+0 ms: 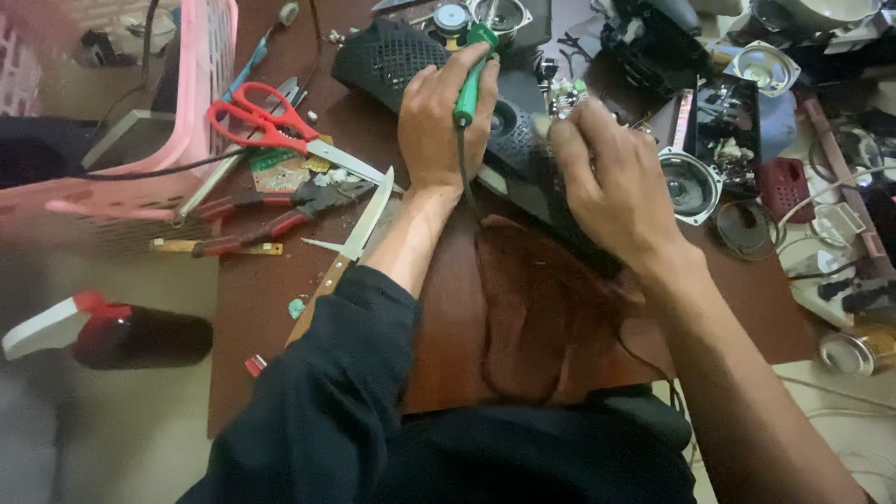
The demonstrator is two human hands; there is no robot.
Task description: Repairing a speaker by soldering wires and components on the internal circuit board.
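My left hand (446,117) grips a green-handled soldering iron (469,79), tip pointing up, its cord running down past my wrist. Under it lies a black speaker casing with a mesh grille (387,56), stretching diagonally across the brown table (252,308). My right hand (607,182) rests on the casing's right part, its fingers closed on a small circuit board (564,93) with green parts. What lies beneath its palm is hidden.
Red scissors (266,121), red-handled pliers (266,213) and a knife (362,229) lie to the left. A pink basket (191,103) stands at far left, a spray bottle (117,336) below it. A brown cloth (541,308) lies near me. Loose speaker drivers (691,185), wires and a tin can (854,350) crowd the right.
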